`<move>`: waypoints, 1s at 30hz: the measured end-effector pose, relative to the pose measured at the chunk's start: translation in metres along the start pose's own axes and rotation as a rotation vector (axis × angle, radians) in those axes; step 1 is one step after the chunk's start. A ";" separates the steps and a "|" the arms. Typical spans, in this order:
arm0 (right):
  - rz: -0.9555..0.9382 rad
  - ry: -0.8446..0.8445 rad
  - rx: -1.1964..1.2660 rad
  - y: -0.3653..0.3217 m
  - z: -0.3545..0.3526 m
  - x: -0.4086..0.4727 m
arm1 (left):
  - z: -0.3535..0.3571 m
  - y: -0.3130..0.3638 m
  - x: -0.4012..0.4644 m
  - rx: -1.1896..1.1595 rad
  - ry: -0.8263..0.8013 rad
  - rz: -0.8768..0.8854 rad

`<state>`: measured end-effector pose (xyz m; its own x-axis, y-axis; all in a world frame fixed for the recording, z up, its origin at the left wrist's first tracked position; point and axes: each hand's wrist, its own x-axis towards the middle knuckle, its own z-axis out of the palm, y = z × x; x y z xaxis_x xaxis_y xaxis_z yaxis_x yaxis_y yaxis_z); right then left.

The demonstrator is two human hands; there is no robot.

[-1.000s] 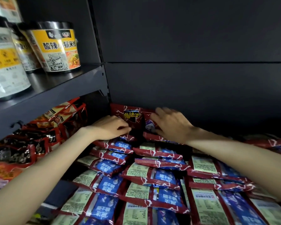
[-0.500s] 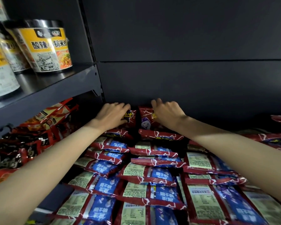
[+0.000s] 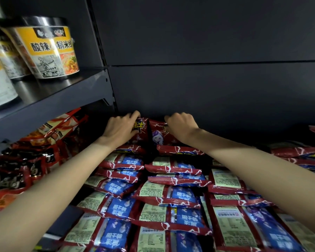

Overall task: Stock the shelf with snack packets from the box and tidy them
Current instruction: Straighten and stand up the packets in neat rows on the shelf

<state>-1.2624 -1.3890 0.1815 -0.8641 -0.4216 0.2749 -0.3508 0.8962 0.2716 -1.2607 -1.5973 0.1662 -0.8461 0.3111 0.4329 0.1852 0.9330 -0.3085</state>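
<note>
- Two red snack packets are stood upright at the very back of the shelf, against the dark back panel [image 3: 207, 91]: the left packet [image 3: 140, 131] and the right packet [image 3: 157, 137], side by side with a narrow dark gap between them.
- The left packet is gripped at its top by the left hand [image 3: 121, 129], fingers curled over the upper edge; the right packet is gripped likewise by the right hand [image 3: 180, 127].
- In front of them, rows of flat packets [image 3: 164, 195] are laid overlapping, label side up (mostly blue and pale panels).
- The step in hand is judged to be tidying the back row: the two packets are best pressed square to the panel and closed together, tops level.
- Little room is left behind; the upright post [image 3: 113, 99] bounds the left, and open dark shelf space is seen to the right of the hands.
- Noodle cups [image 3: 49, 50] are stood on the upper shelf [image 3: 62, 95], well apart.
</note>
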 end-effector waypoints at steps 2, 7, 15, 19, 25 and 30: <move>-0.012 -0.001 -0.031 -0.003 0.003 0.002 | -0.002 0.002 0.000 -0.083 0.010 0.026; -0.042 0.013 0.095 0.004 -0.008 -0.001 | -0.019 0.002 -0.001 -0.359 0.200 0.238; -0.262 0.006 0.393 0.031 -0.051 -0.070 | -0.026 0.023 0.023 -0.120 0.101 0.423; -0.297 -0.354 0.285 0.018 -0.040 -0.081 | -0.021 0.023 0.034 -0.101 0.115 0.499; -0.360 -0.223 0.271 -0.009 -0.020 -0.075 | -0.011 0.018 0.030 -0.198 0.130 0.409; -0.273 -0.202 0.376 0.011 -0.037 -0.089 | -0.022 0.023 0.026 -0.233 0.067 0.362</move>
<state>-1.1759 -1.3471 0.1945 -0.7621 -0.6459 0.0463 -0.6475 0.7603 -0.0520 -1.2679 -1.5638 0.1891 -0.6731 0.6292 0.3886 0.5782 0.7754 -0.2540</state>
